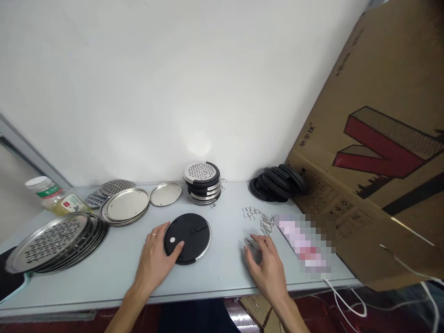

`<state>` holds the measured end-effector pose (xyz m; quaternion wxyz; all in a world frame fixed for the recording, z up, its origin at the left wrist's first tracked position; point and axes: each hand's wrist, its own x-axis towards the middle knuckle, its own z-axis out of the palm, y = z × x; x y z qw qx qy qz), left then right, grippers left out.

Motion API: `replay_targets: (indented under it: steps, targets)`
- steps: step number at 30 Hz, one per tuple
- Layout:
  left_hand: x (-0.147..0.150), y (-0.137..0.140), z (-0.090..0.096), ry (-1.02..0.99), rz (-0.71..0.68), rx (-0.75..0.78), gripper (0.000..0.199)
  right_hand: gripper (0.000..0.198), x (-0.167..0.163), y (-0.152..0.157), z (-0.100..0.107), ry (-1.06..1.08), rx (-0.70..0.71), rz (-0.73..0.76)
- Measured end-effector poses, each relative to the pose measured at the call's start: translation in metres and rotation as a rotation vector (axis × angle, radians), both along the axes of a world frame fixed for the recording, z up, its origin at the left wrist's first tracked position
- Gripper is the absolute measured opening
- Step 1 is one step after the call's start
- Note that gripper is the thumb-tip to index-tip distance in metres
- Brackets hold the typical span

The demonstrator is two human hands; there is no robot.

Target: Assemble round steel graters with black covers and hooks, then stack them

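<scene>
Head view: flat round black disc [192, 240], thin looped metal hooks [266, 225].

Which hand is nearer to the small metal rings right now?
Right. The right hand is on the near side of the small metal rings; the left hand is farther off to their left, at the black disc.

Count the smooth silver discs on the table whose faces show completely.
2. One disc tops others, beyond the left hand and the black disc it touches; another disc lies just to its right. More may be hidden beneath the first.
</scene>
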<state>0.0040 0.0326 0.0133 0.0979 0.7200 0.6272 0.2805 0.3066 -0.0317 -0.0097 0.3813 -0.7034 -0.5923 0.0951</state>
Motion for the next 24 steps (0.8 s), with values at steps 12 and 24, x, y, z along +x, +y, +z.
replay_targets:
  steps: [12, 24]
  targets:
    - [0.034, -0.001, 0.001, 0.234, -0.272, 0.087, 0.05, 0.015, 0.019, 0.013, 0.008, -0.225, -0.195, 0.107]
    - [0.158, 0.025, 0.031, 0.188, -0.609, 0.025, 0.027, 0.019, 0.023, 0.009, 0.004, -0.121, -0.119, 0.173]
